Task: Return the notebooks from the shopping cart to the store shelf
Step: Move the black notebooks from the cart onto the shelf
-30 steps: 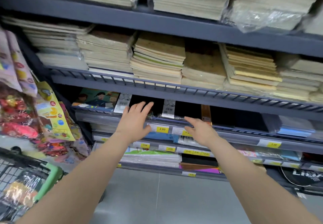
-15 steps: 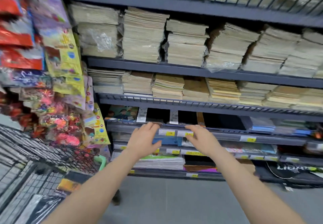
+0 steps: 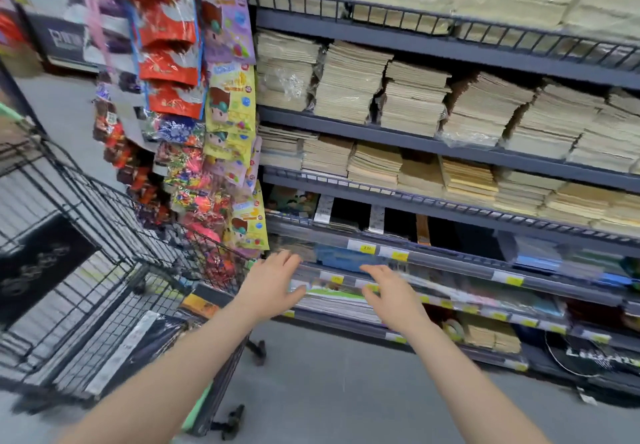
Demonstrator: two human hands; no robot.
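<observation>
Both hands are out in front of the person, empty, held just in front of the store shelf [image 3: 433,197]. The left hand [image 3: 270,286] has its fingers spread and relaxed, grasping nothing; the right hand [image 3: 393,293] is the same, fingers loose and apart, nothing in it. Neither clearly touches the shelf edge, and the blur makes that hard to judge.

To the left stands the shopping cart [image 3: 104,270], a black wire basket. Down in its near corner lie flat items in glossy wrap, which look like the notebooks [image 3: 145,343] waiting to go back; how many I cannot tell. On the shelf, the dark slots [image 3: 349,213] under the stacks of tan paper hold a few upright items with room beside them.

So I judge the job partly done at best: with the hands free, the next step is likely a reach left into the cart for another notebook.
</observation>
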